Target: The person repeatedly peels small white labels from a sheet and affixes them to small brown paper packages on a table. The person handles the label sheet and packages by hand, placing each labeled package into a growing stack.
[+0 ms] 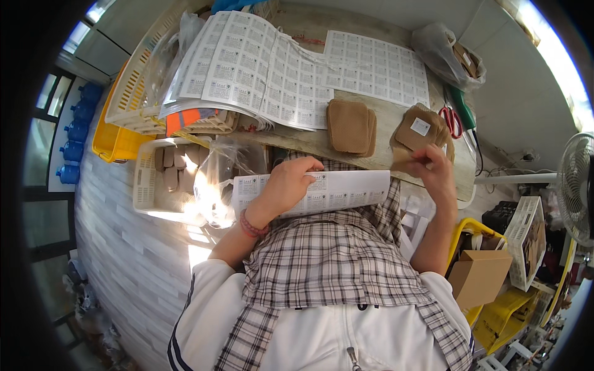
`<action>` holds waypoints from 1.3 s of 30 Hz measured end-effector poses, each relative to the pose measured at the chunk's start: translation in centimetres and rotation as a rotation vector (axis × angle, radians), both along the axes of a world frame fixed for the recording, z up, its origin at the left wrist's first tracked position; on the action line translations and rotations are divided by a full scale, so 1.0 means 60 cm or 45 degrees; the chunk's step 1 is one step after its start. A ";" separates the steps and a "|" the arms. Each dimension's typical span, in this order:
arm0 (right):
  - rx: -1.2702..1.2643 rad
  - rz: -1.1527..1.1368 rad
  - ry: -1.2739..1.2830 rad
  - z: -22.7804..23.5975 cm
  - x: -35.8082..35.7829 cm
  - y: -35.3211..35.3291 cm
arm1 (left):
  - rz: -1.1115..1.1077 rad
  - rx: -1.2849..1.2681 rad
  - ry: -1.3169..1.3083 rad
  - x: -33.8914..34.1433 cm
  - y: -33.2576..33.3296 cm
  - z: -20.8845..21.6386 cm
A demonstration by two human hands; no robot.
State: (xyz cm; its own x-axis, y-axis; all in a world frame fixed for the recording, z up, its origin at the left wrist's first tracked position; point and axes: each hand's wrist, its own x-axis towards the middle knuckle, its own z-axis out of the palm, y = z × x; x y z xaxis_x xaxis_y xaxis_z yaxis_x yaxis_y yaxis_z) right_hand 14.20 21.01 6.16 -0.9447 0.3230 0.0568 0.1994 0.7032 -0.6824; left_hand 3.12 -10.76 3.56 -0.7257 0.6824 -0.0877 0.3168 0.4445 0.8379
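Observation:
A sheet of printed labels (352,187) lies across my lap at the table's near edge, its right part blank and slightly curled. My left hand (291,184) grips this sheet, fingers bent over its upper edge. At the right, my right hand (433,170) pinches a thin brown piece (404,162) beside a stack of brown rounded pads (405,137). A white label (420,127) sits on the top pad of that stack. Left of it, another stack of brown pads (348,127) shows no label on top.
Label sheets (241,68) spread over a cream basket and the table, with another sheet (377,65) behind. Red scissors (451,122) and a green-handled tool (459,102) lie at the right near a plastic bag (440,52). A cream crate (146,185) holds brown pads.

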 end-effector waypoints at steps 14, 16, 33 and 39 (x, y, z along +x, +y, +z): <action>0.116 0.164 0.574 -0.095 -0.029 -0.191 | -0.176 0.103 0.062 -0.028 0.051 0.010; 0.093 0.138 0.625 -0.110 -0.033 -0.200 | -0.168 0.106 0.026 -0.031 0.049 0.007; -0.029 0.090 0.680 -0.146 -0.051 -0.218 | -0.128 -0.117 -0.045 -0.073 0.023 -0.011; -0.063 0.215 0.823 -0.154 -0.047 -0.205 | -0.092 -0.264 -0.089 -0.100 0.033 -0.012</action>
State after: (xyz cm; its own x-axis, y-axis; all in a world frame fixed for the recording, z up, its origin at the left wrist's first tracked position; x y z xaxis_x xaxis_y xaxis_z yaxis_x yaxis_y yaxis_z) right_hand 11.40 8.72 -3.07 -0.7634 0.1904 0.6172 -0.3706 0.6536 -0.6600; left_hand -2.89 -8.77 2.83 -0.6631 0.6942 -0.2798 0.2984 0.5880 0.7518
